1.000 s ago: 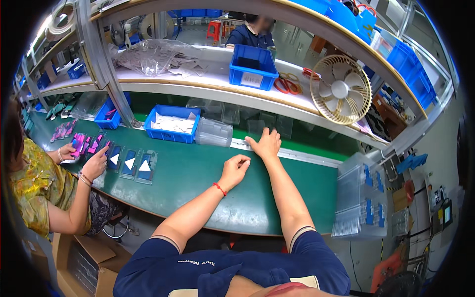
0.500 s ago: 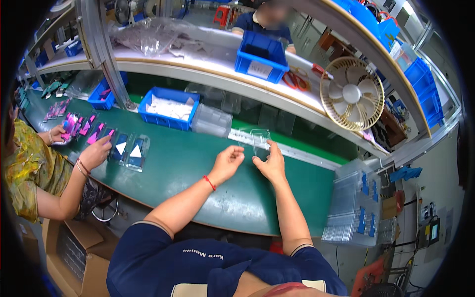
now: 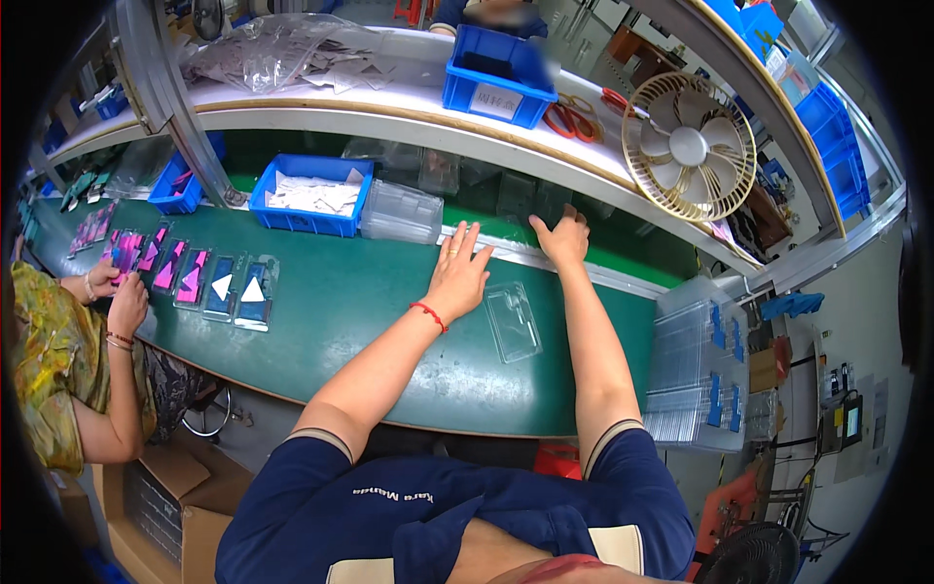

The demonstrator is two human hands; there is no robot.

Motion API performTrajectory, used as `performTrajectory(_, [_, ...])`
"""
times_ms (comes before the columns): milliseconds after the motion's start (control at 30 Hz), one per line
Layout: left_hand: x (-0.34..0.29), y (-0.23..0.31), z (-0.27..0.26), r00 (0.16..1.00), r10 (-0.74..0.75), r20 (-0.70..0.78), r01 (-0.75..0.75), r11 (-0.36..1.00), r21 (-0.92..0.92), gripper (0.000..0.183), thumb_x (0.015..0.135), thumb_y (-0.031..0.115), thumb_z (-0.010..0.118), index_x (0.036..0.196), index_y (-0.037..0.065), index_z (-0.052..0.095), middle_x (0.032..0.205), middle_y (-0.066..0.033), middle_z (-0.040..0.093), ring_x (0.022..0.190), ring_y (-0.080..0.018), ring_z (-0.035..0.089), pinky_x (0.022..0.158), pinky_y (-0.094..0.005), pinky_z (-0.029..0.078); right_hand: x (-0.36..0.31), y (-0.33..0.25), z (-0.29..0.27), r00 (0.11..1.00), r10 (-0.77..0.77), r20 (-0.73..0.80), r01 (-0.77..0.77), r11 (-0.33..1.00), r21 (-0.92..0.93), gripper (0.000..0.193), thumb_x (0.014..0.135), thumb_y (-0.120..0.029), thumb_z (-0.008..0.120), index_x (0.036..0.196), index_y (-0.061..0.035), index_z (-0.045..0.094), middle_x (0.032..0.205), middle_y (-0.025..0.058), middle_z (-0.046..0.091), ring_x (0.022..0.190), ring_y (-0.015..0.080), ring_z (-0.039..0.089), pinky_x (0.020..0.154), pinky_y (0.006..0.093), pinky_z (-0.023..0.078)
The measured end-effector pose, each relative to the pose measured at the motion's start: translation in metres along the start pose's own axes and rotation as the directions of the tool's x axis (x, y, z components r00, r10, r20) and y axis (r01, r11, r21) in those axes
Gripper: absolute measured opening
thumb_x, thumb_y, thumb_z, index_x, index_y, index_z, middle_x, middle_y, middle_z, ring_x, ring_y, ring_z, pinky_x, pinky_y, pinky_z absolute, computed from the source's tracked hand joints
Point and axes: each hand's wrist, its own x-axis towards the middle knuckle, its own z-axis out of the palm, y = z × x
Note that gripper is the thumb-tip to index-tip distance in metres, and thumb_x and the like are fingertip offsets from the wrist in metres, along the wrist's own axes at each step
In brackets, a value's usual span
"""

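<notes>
A clear plastic blister tray (image 3: 513, 323) lies on the green tabletop between my forearms, and neither hand touches it. My left hand (image 3: 459, 276) is open, fingers spread, over the table's back edge beside the stack of clear plastic trays (image 3: 402, 211). Farther to the right, my right hand (image 3: 562, 238) reaches past the white rail toward the space under the shelf. Its thumb stands apart from the fingers, and no object shows in it. Loose clear plastic pieces (image 3: 516, 195) lie in the shade just left of it.
A blue bin (image 3: 311, 200) of white pieces stands at the back. Filled trays (image 3: 255, 292) line the left, where a co-worker's hands (image 3: 122, 292) handle pink pieces. Stacked clear sheets (image 3: 686, 380) stand right. Overhead, the shelf (image 3: 389, 117) carries a fan (image 3: 689, 148) and scissors (image 3: 572, 119).
The clear tray has gone from my hands to the tabletop. Both hands have moved to the back edge, the right one farther under the shelf, and my left fingers have spread.
</notes>
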Motion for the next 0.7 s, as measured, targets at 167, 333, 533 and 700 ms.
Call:
performTrajectory(167, [0.0, -0.002, -0.003, 0.988, -0.106, 0.113, 0.116, 0.989, -0.088, 0.026, 0.075, 0.022, 0.074, 0.075, 0.003, 0.056, 0.137, -0.0268, 0.038, 0.136, -0.0417, 0.025, 0.113, -0.0523, 0.019, 0.031, 0.01, 0.021, 0.984, 0.158, 0.083, -0.146, 0.98, -0.135, 0.08, 0.066, -0.047, 0.075, 0.126, -0.0034, 0.046, 0.118, 0.0227, 0.053, 0.112, 0.0404, 0.051, 0.095, 0.0444, 0.045])
performTrajectory(333, [-0.002, -0.003, -0.011, 0.99, -0.058, 0.131, 0.074, 0.989, -0.126, 0.026, 0.072, 0.025, 0.075, 0.078, 0.004, 0.06, 0.126, -0.0237, 0.048, 0.123, -0.0373, 0.041, 0.107, -0.0489, 0.027, 0.024, 0.04, 0.003, 0.977, 0.188, 0.106, -0.201, 0.971, 0.133, 0.08, 0.062, -0.036, 0.074, 0.128, -0.0026, 0.044, 0.121, 0.0245, 0.053, 0.113, 0.0383, 0.052, 0.095, 0.0426, 0.045])
performTrajectory(533, [-0.017, 0.013, -0.036, 0.981, -0.179, 0.078, 0.168, 0.978, 0.123, 0.039, 0.069, 0.026, 0.075, 0.097, 0.003, 0.061, 0.115, -0.0204, 0.051, 0.107, -0.0349, 0.049, 0.089, -0.0438, 0.041, -0.046, 0.055, -0.06, 0.962, -0.043, 0.271, -0.102, 0.861, 0.498, 0.096, 0.057, -0.015, 0.08, 0.14, -0.0043, 0.033, 0.124, 0.0223, 0.049, 0.11, 0.0327, 0.053, 0.094, 0.0394, 0.044])
performTrajectory(700, [-0.032, 0.027, -0.034, 0.976, -0.205, 0.079, 0.183, 0.957, 0.226, 0.047, 0.071, 0.027, 0.075, 0.11, 0.005, 0.06, 0.124, -0.0228, 0.048, 0.116, -0.0369, 0.045, 0.096, -0.0497, 0.036, -0.071, 0.089, -0.059, 0.976, -0.046, 0.213, 0.018, 0.991, 0.135, 0.101, 0.06, -0.017, 0.079, 0.144, -0.0053, 0.025, 0.126, 0.0234, 0.047, 0.119, 0.0403, 0.042, 0.102, 0.044, 0.038])
